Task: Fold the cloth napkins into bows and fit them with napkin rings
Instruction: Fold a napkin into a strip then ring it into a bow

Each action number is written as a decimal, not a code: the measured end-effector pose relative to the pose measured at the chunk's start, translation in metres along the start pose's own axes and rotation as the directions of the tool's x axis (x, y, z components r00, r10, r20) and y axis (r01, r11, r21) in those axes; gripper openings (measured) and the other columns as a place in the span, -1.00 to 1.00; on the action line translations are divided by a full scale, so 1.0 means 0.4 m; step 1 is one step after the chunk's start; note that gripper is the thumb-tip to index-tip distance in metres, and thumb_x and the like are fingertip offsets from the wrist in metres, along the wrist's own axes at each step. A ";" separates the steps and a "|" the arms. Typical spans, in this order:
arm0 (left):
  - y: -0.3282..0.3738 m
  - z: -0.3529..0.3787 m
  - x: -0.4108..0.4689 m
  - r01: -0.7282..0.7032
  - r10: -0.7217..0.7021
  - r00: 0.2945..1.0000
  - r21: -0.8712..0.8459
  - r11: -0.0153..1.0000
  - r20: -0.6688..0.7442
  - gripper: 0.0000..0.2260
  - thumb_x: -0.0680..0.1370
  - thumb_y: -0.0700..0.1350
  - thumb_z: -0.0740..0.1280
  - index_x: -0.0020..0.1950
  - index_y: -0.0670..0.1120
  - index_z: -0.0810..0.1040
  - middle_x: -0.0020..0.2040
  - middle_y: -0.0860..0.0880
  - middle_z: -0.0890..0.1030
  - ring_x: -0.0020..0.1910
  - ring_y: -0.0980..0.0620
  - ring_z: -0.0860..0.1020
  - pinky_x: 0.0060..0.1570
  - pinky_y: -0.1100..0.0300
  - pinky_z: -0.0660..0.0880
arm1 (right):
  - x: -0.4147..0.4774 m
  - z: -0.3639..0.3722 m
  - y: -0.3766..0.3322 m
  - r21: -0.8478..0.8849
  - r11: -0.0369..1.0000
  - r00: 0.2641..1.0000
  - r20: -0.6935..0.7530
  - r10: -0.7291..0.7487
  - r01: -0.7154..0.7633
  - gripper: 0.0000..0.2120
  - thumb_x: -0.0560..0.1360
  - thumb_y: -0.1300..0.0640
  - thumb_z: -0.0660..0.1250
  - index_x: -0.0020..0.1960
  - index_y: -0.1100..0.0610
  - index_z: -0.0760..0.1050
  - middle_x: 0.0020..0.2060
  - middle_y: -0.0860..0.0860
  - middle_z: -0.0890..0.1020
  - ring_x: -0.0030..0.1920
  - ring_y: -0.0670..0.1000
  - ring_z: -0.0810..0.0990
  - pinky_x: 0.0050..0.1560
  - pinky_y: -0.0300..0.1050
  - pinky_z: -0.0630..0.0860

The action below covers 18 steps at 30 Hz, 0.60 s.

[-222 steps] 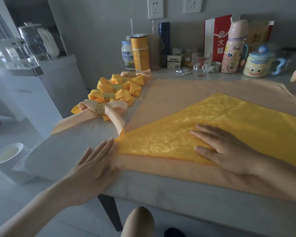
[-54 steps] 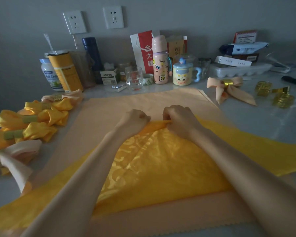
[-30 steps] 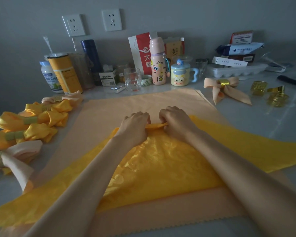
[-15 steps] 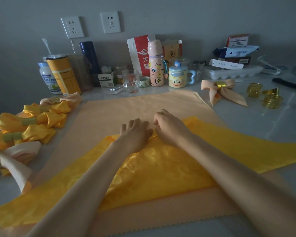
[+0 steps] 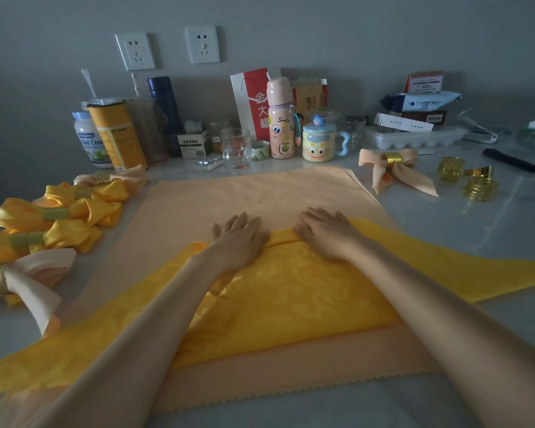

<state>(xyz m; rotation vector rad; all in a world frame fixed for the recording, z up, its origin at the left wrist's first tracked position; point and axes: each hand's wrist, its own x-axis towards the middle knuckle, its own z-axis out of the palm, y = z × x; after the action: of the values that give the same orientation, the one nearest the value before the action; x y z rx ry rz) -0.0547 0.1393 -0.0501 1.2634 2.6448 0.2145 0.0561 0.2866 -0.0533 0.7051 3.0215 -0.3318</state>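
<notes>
Both hands lie flat on the yellow napkin (image 5: 291,291), the left hand (image 5: 240,239) and right hand (image 5: 325,233) side by side, fingers straight and gripping nothing, pressing its folded far edge. The napkin lies mid-desk on a spread peach napkin (image 5: 260,193), whose zigzag hem runs along the desk's front edge. The yellow points overhang the peach cloth on the left and right. Finished yellow bows (image 5: 59,211) crowd the left edge. A peach bow (image 5: 393,168) and loose gold napkin rings (image 5: 464,177) sit toward the back right, with bare desk (image 5: 476,230) between them and the yellow point. Bottles and a cartoon mug (image 5: 320,143) line the back edge.
</notes>
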 end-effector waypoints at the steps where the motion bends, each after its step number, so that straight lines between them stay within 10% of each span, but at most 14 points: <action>1: -0.006 -0.011 -0.005 -0.019 0.019 1.000 -0.027 0.999 0.001 -0.54 0.64 0.13 -0.05 0.52 0.00 0.12 0.55 -0.07 0.03 0.52 -0.06 -0.03 0.46 -0.07 -0.10 | -0.001 -0.002 0.002 -0.002 1.000 0.999 -0.045 -0.016 0.016 -0.50 0.64 -0.09 -0.12 0.48 0.14 0.16 0.51 0.05 0.13 0.51 0.01 0.03 0.48 0.07 -0.10; 5: -0.023 -0.062 -0.011 -0.095 0.098 0.995 -0.107 0.990 0.017 -0.66 0.60 -0.04 0.23 0.34 -0.13 0.42 0.35 -0.11 0.42 0.33 -0.09 0.37 0.26 0.15 0.30 | -0.014 -0.022 -0.012 0.000 0.992 0.978 -0.169 -0.126 0.128 -0.69 0.60 0.12 0.10 0.29 0.10 0.44 0.30 0.01 0.46 0.37 0.00 0.32 0.44 0.01 -0.01; 13: -0.039 -0.076 -0.027 -0.083 0.076 0.991 -0.053 0.995 -0.111 -0.72 0.51 -0.14 0.35 0.21 -0.15 0.49 0.22 -0.10 0.49 0.20 -0.06 0.43 -0.03 0.27 0.29 | -0.061 -0.054 -0.023 0.061 0.990 0.959 -0.263 -0.106 0.126 -0.83 0.47 0.25 0.25 0.03 0.10 0.51 0.02 0.03 0.57 0.06 0.07 0.52 0.13 -0.06 0.37; 18: -0.019 -0.052 -0.027 -0.081 0.068 0.973 -0.050 0.995 -0.222 -0.86 0.49 -0.19 0.30 0.02 -0.02 0.46 0.14 -0.06 0.48 0.10 -0.11 0.49 0.06 -0.01 0.48 | -0.094 -0.047 -0.025 -0.174 0.974 0.927 -0.318 -0.198 0.148 -0.87 0.49 0.24 0.24 0.04 0.14 0.41 0.00 0.05 0.51 0.02 0.10 0.49 -0.05 -0.10 0.29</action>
<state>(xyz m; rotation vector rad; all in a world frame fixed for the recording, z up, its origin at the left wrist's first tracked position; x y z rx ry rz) -0.0587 0.1254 -0.0303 1.3945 2.7513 0.4665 0.0858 0.2653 -0.0304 0.5310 3.3932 0.0147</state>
